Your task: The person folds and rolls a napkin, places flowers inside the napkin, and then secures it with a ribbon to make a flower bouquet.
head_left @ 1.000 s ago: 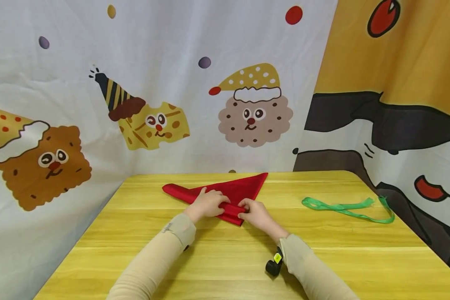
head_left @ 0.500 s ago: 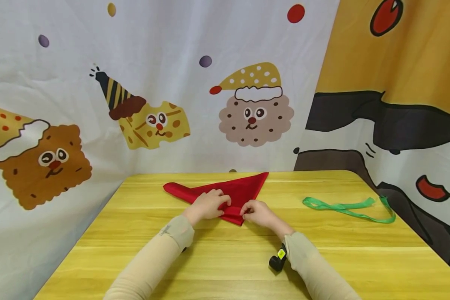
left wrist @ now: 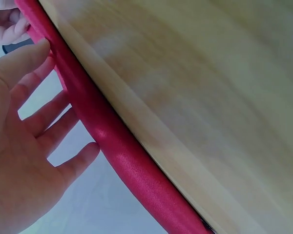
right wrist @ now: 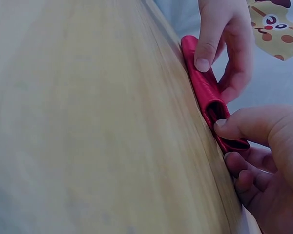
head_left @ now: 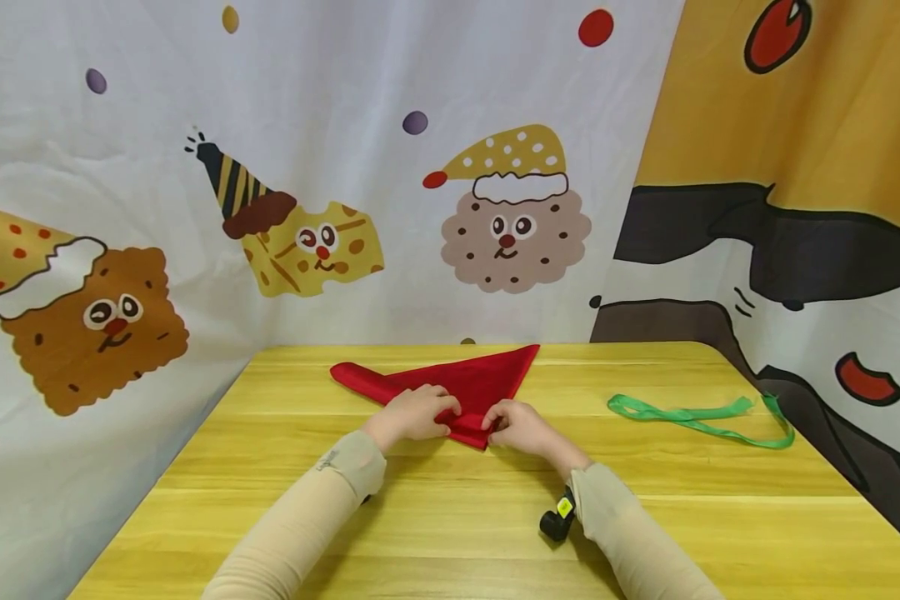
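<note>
A shiny red scarf [head_left: 487, 379] lies at the far middle of the table, its near side rolled into a thick fold and one pointed corner spread toward the back. My left hand [head_left: 414, 412] rests along the roll; in the left wrist view its spread fingers touch the red fabric [left wrist: 127, 170]. At the roll's right end my right hand [head_left: 521, 429] pinches the scarf. The right wrist view shows the right thumb [right wrist: 229, 127] at the hollow end of the roll [right wrist: 205, 80], with fingers below. The left thumb presses farther along it.
A green ribbon [head_left: 690, 414] lies loosely looped on the right of the wooden table [head_left: 450, 533]. Behind the table hangs a printed curtain [head_left: 345, 83] with cartoon figures. A black wrist camera [head_left: 557, 523] sits at the right sleeve.
My right hand has shifted slightly right and lower at the roll's end. My left hand has moved a little, its fingers still over the roll. The head view has drifted slightly.
</note>
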The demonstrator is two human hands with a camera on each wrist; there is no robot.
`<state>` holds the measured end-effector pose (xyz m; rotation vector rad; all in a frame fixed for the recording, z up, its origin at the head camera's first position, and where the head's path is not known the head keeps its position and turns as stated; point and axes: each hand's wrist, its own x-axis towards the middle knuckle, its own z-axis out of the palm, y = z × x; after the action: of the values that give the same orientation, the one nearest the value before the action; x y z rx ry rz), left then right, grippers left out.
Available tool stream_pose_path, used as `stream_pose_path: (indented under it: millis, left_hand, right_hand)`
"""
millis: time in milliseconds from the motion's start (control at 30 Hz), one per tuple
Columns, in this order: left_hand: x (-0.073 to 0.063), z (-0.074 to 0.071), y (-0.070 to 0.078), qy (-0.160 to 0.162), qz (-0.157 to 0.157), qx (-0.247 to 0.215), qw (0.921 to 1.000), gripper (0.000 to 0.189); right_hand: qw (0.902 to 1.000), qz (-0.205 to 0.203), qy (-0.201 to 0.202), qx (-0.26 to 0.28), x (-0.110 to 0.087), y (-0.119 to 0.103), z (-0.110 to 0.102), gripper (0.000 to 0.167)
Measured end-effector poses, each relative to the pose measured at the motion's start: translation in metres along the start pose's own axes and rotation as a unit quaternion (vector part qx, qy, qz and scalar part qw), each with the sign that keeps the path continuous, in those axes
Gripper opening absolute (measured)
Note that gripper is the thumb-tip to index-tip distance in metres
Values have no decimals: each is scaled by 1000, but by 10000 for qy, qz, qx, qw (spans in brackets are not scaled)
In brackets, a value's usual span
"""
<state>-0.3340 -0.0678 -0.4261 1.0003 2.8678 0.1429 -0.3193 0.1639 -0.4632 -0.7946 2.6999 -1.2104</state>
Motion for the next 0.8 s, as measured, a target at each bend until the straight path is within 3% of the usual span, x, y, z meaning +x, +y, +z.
stream_pose_path:
  millis: [367, 600, 800]
  left_hand:
    - [0, 1, 1, -242, 111, -118, 9996, 47]
    - [2, 2, 1, -568, 107, -211, 9981, 51]
    - [3, 2, 1, -876, 104, -321, 9956, 51]
  right_hand:
    - [9986, -99, 258, -443, 2, 0, 2, 15]
    - [9923, -579, 551, -951, 1, -11, 1, 11]
    - [9907, -817, 352, -1033, 1, -16, 2, 2]
